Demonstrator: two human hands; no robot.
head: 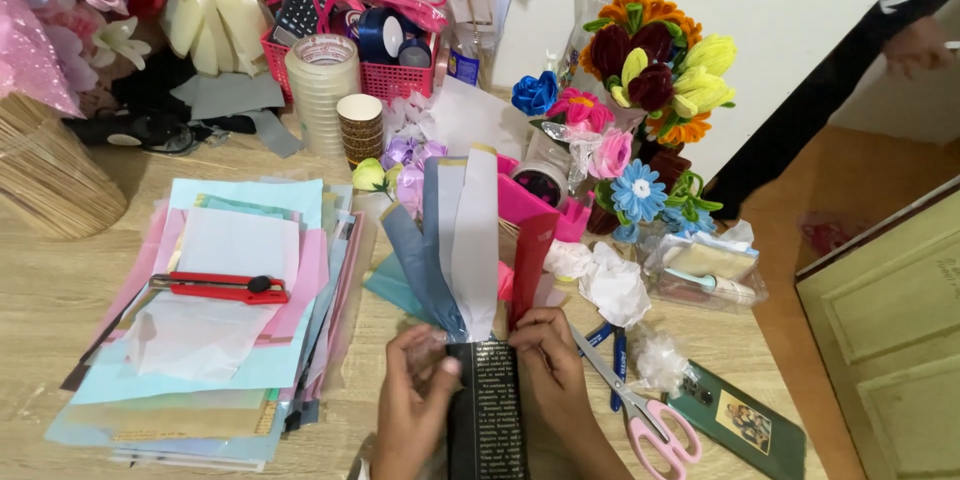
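My left hand (412,400) and my right hand (552,380) grip the two sides of a black printed paper wrap (486,410) at the front of the wooden table (60,280). Out of its top fans a bundle of grey and blue paper strips (455,240), with a red sheet (532,255) on the right side. Both hands pinch the wrap near its upper edge, fingers curled around it.
A stack of pastel paper sheets (230,340) with a red utility knife (220,287) lies left. Pink-handled scissors (650,420) and a dark green booklet (740,420) lie right. Behind are tape rolls (322,90), a pink basket (385,75), a pipe-cleaner flower bouquet (650,70). Another person's hand (915,45) is top right.
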